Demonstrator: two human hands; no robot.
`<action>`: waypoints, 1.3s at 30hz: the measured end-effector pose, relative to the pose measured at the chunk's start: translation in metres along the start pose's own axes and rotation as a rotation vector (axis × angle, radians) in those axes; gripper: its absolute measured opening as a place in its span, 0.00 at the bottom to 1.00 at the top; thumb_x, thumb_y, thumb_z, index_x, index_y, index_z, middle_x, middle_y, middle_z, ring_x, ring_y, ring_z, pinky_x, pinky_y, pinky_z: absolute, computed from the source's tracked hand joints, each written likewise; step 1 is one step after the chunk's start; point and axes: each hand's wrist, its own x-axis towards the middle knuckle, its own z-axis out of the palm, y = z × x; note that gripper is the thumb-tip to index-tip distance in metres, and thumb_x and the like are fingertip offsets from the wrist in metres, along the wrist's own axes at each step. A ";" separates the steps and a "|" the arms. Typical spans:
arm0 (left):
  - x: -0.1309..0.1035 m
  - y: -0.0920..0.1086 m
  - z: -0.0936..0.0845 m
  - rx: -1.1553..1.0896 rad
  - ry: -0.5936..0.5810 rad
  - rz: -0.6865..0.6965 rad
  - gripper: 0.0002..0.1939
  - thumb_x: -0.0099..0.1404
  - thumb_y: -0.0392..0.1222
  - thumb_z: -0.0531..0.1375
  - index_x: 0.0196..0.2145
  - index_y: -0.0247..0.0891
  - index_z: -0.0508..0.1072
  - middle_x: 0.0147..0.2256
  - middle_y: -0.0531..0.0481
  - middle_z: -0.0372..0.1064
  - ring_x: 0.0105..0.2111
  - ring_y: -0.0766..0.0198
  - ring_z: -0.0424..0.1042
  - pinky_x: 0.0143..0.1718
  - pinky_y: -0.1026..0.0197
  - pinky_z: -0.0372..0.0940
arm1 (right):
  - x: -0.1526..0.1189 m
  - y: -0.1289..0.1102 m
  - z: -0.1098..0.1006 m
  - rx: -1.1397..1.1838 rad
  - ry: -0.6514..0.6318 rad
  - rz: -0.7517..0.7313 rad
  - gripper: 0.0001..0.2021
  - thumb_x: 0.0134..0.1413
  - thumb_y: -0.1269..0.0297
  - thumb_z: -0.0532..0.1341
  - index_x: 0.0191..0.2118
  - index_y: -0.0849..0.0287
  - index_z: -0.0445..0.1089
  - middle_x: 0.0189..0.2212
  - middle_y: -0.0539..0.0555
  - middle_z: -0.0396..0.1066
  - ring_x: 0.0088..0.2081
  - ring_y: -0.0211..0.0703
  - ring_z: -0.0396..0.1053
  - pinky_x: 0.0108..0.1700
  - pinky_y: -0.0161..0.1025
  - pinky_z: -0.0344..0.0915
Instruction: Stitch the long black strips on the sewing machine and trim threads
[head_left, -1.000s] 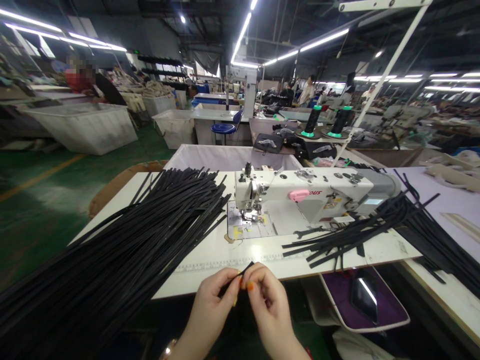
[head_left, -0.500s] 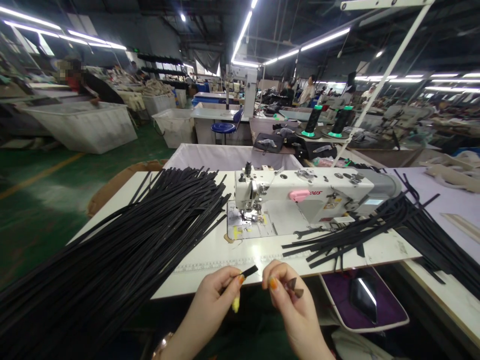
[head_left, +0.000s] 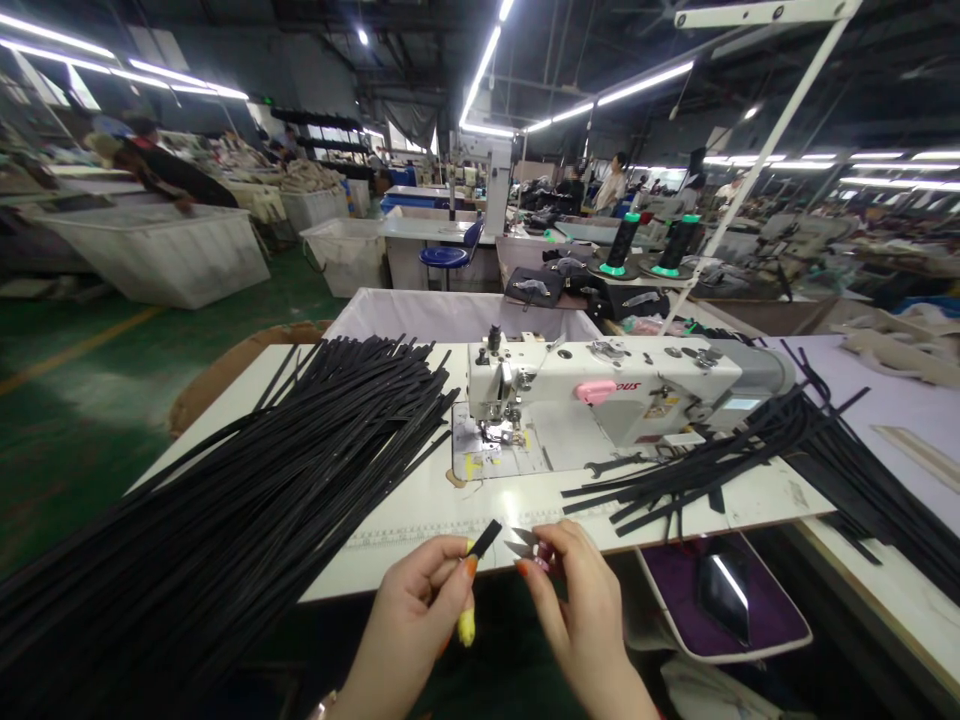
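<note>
At the table's front edge, my left hand pinches a black strap, whose short end sticks out toward the right. A yellow piece shows below those fingers; I cannot tell what it is. Close by on the right, my right hand grips small thread snips. Their two pointed blades are apart and face the strap end without touching it. Beyond both hands stands a white sewing machine with a pink piece on its arm.
A large heap of black straps covers the table's left side, and more straps lie at the right. A wrench rests by the machine. Below the right edge sits a purple tray with a phone-like dark slab.
My right hand has turned the snips so the blades point left toward the strap. The strap end in my left hand has tilted more upright and shifted slightly left.
</note>
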 end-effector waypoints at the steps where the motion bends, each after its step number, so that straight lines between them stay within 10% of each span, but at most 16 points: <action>1: -0.001 0.001 0.000 0.001 -0.001 -0.001 0.15 0.59 0.52 0.66 0.33 0.35 0.75 0.16 0.59 0.59 0.15 0.74 0.50 0.18 0.70 0.51 | 0.000 -0.002 0.002 -0.015 0.007 -0.034 0.07 0.60 0.70 0.59 0.44 0.57 0.64 0.31 0.52 0.68 0.31 0.43 0.66 0.32 0.39 0.65; 11: 0.000 -0.012 -0.008 0.009 -0.041 0.065 0.14 0.62 0.49 0.64 0.39 0.36 0.78 0.24 0.52 0.69 0.23 0.67 0.65 0.25 0.67 0.63 | 0.005 -0.010 0.004 0.039 -0.016 -0.130 0.11 0.57 0.74 0.61 0.44 0.54 0.65 0.30 0.52 0.71 0.31 0.44 0.67 0.32 0.40 0.63; 21: 0.006 -0.007 -0.015 0.441 -0.093 0.429 0.11 0.67 0.43 0.59 0.42 0.42 0.80 0.32 0.48 0.72 0.34 0.59 0.71 0.35 0.64 0.68 | 0.001 -0.006 0.004 0.339 0.054 0.250 0.11 0.63 0.61 0.56 0.50 0.53 0.63 0.39 0.53 0.69 0.39 0.41 0.69 0.40 0.37 0.68; 31: 0.003 -0.015 -0.013 0.088 -0.194 0.005 0.26 0.67 0.57 0.57 0.55 0.37 0.72 0.22 0.56 0.59 0.17 0.73 0.49 0.16 0.69 0.48 | 0.007 -0.015 0.007 0.092 -0.033 -0.035 0.12 0.60 0.72 0.59 0.48 0.54 0.63 0.32 0.53 0.69 0.33 0.44 0.67 0.34 0.40 0.66; 39: 0.000 -0.017 -0.014 0.137 -0.088 0.072 0.22 0.66 0.52 0.60 0.53 0.39 0.76 0.21 0.54 0.63 0.16 0.73 0.51 0.14 0.70 0.49 | 0.007 -0.015 0.005 0.027 -0.051 -0.060 0.13 0.59 0.73 0.60 0.49 0.55 0.64 0.34 0.54 0.72 0.35 0.46 0.68 0.36 0.42 0.65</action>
